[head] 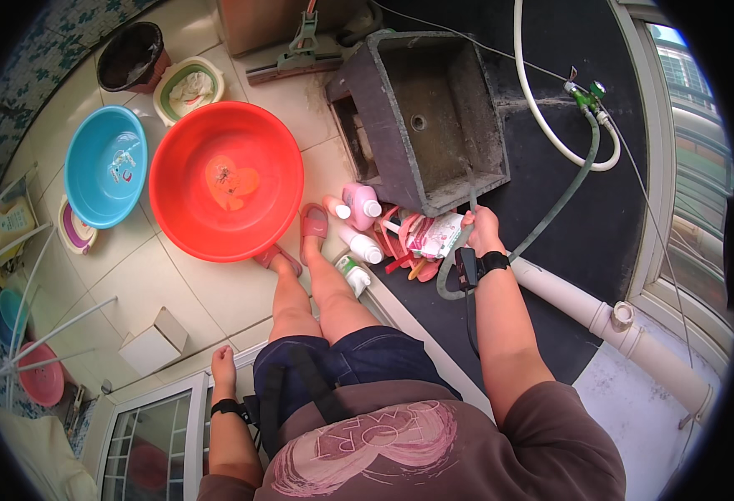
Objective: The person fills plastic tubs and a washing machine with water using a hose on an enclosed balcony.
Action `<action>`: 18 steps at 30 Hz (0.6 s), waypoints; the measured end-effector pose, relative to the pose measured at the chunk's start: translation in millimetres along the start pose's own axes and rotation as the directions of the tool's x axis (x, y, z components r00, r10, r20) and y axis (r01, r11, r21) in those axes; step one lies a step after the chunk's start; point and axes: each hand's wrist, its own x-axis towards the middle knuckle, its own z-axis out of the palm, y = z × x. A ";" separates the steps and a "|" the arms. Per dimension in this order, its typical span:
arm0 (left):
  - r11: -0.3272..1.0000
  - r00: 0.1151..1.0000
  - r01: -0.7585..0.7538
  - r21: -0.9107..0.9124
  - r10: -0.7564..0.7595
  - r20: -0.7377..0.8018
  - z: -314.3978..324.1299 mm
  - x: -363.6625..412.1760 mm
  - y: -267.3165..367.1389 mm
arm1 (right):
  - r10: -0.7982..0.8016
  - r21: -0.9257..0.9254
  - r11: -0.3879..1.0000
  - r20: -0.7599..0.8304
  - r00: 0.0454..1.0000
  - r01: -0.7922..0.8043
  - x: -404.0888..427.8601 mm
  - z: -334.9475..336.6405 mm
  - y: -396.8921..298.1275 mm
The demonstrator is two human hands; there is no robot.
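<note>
My right hand (484, 228) grips a grey-green hose (558, 200) close to its end, over the near rim of a dark stone utility sink (404, 163). The hose end points into the basin, and a faint streak in front of it looks like water. A round drain (418, 122) shows in the basin floor. From my hand the hose loops down, passes behind my wrist and runs up to a green valve with a gauge (586, 99). My left hand (223, 366) hangs at my side with curled fingers, and nothing shows in it.
A large red basin (172, 188) and a blue basin (78, 163) stand on the tiled floor (185, 291). Bottles (360, 206) and a pink basket (426, 269) crowd the sink's near side. A white pipe (567, 288) runs at right. A flat mop (304, 53) lies beyond.
</note>
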 end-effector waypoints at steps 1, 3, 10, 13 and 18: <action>1.000 1.000 0.000 0.000 0.000 0.002 0.4 0.2 1.9 | -0.002 0.000 1.000 -0.001 1.000 0.002 2.8 1.4 -0.4; 1.000 1.000 0.011 -0.006 -0.011 -0.005 0.9 0.6 5.0 | 0.128 0.047 0.990 0.039 0.991 -0.130 5.1 5.5 -0.6; 1.000 1.000 0.009 -0.013 -0.009 -0.002 1.7 1.7 6.3 | 0.104 -0.100 0.991 0.107 0.989 -0.094 -17.4 28.7 19.3; 1.000 1.000 0.015 -0.009 -0.015 0.004 3.7 3.1 5.6 | 0.109 -0.118 0.989 0.150 0.983 -0.092 -24.2 33.8 17.9; 0.999 1.000 0.015 -0.031 -0.015 -0.015 3.9 3.5 2.2 | -0.039 -0.158 0.985 0.147 0.988 0.063 -29.1 39.8 14.8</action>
